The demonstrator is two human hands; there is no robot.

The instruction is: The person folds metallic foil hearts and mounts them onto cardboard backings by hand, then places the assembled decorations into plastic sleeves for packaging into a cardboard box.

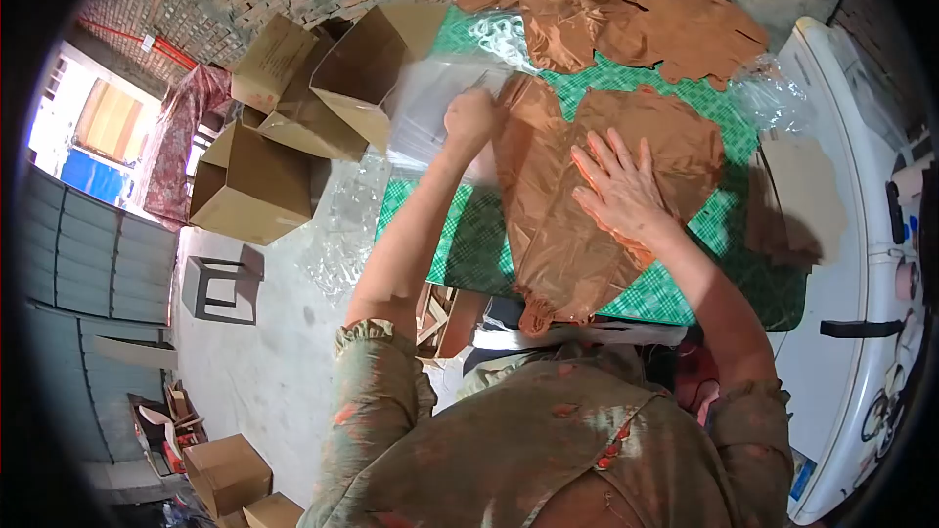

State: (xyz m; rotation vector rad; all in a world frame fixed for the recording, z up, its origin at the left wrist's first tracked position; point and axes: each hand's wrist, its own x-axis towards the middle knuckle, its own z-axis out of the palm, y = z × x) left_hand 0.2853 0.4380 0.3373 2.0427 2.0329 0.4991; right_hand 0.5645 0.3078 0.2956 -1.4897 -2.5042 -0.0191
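A person leans over a table (743, 284) covered in green checked cloth, working on a flat copper foil balloon (558, 225) that lies across the middle of it. The right hand (621, 186) lies palm down on the balloon, fingers spread and flat, pinning it to the cloth. The left hand (471, 119) is curled shut at the balloon's far left edge, just where a clear plastic bag (430, 103) meets it; it seems to pinch the foil or the bag's mouth, though I cannot tell which from here.

The balloon's neck hangs over the near edge of the table, toward the person's body. A pile of more copper balloons (626, 20) sits at the far end of the table, well apart from the one in hand. Open cardboard boxes (293, 108) stand on the floor to the left, beside loose plastic wrap (337, 235).

My guess is that the step in hand is flattening and folding the balloon to pack it into the bag. The next move would call for the right hand to keep the foil pressed smooth while the left draws the bag's mouth open, so the slippery foil slides in without creasing or bunching.
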